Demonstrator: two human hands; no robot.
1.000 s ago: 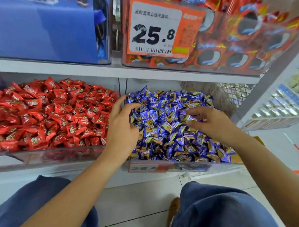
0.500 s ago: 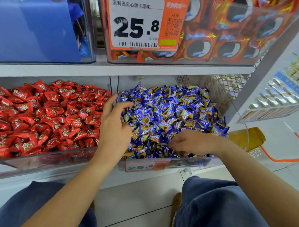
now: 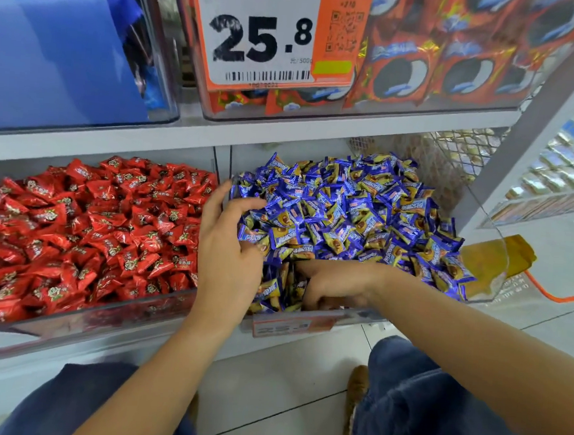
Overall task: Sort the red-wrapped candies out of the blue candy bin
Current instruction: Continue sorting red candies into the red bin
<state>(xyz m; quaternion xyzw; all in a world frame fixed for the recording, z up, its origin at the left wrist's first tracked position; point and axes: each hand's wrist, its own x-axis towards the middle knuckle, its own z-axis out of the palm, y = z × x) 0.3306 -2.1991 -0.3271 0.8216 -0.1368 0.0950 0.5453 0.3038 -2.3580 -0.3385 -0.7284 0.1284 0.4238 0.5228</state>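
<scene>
A clear bin (image 3: 493,285) on the lower shelf holds a heap of blue-and-yellow wrapped candies (image 3: 352,207). To its left, a second clear bin (image 3: 87,314) is full of red-wrapped candies (image 3: 91,228). No red candy shows among the blue ones. My left hand (image 3: 226,251) rests at the blue bin's left edge, fingers bent loosely against the heap. My right hand (image 3: 332,286) is dug into the front of the blue pile, palm down, its fingertips buried among the wrappers. Whether it holds anything is hidden.
Above, a shelf (image 3: 283,131) carries a clear box of red biscuit packs (image 3: 450,70) with an orange price tag (image 3: 274,36) reading 25.8, and a blue-filled box (image 3: 62,49). A wire mesh panel (image 3: 456,149) stands behind. My knees (image 3: 435,404) are over the tiled floor.
My right hand has pushed lower and deeper into the front of the blue pile, moving left. My left hand stays at the bin's left edge. The camera has moved closer.
</scene>
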